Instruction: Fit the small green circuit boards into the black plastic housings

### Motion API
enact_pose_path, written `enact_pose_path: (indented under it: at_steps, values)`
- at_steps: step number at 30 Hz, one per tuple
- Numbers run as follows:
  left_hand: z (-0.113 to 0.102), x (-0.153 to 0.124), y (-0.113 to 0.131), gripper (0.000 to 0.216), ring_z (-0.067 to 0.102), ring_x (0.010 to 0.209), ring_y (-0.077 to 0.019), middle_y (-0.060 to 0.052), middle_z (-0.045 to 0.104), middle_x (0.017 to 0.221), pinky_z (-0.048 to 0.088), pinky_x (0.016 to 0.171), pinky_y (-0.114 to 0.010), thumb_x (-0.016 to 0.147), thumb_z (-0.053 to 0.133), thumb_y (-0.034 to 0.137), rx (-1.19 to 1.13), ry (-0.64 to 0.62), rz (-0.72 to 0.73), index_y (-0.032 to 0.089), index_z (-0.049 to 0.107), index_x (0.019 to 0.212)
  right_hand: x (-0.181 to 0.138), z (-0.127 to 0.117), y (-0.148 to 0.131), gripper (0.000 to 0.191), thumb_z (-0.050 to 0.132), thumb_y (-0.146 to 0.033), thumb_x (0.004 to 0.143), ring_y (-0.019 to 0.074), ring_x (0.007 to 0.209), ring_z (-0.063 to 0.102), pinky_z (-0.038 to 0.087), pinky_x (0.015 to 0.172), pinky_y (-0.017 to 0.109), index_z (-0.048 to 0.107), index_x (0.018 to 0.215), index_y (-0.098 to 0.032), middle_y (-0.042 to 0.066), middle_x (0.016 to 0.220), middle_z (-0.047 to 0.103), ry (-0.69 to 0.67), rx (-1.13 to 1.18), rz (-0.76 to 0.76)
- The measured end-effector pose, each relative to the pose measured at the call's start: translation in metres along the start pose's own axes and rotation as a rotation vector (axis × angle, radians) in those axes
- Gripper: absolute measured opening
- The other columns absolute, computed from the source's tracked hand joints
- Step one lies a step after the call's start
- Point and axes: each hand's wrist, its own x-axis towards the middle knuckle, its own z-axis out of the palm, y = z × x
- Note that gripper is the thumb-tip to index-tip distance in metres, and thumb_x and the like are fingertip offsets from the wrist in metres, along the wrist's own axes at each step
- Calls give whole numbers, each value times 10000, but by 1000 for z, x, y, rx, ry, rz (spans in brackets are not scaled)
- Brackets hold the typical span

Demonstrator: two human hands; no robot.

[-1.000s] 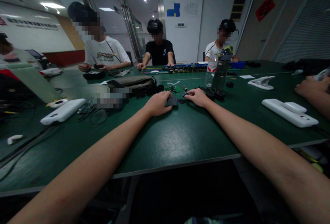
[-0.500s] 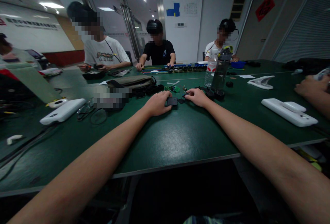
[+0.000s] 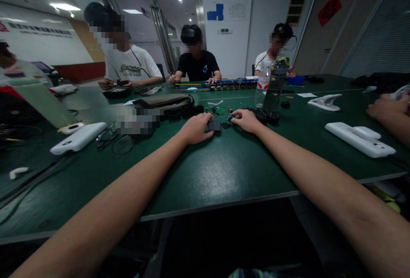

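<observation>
Left of 1 tall dark bottle (image 3: 273, 96), 1 block (image 3: 215, 126), dark grey and rectangular, is gripped at its left edge by the left hand (image 3: 196, 129). Nearer the bottle, 1 thin black piece (image 3: 226, 125) and 1 small part (image 3: 229, 117) are seen, the latter at the close-set fingertips of the right hand (image 3: 245, 121); whether it is held cannot be told.

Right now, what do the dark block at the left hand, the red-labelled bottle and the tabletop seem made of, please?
Dark block: probably matte plastic, from its even, dull face. Red-labelled bottle: likely clear, glossy plastic; see-through wall. Tabletop: perhaps satin laminate; soft, blurred sheen.
</observation>
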Motion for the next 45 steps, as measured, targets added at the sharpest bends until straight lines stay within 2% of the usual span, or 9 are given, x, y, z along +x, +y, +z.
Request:
enact_pose_path:
  at_steps: [10,21,34,45]
  values:
    - [-1,1,2,370,635,1021,-297,-133,653,1115,502,914,-418,831,564,358,9,-32,-17,169,533,1148,-1,0,-1,334,686,-241,851,160,771,641,419,721,238,762,1159,-137,50,841,753,-13,-48,10]
    - [-1,0,1,357,634,1028,-289,-124,654,1117,503,914,-407,832,568,352,19,-20,-12,177,532,1142,1,-1,1,162,680,-270,846,134,675,567,350,631,229,778,860,-142,35,763,717,-44,-130,-24]
    - [1,1,0,355,634,1008,-291,-128,652,1101,506,907,-420,831,567,355,2,-18,-3,173,530,1133,-1,-2,-2,244,705,-238,839,147,742,619,398,679,227,781,1056,-157,44,843,736,-47,-99,19]
    - [1,1,-2,351,630,1029,-287,-132,632,1124,507,913,-407,823,576,335,-20,-37,-9,176,515,1130,-2,-3,-4,277,724,-235,824,154,772,632,419,713,233,777,1087,-169,43,875,741,-51,-85,35]
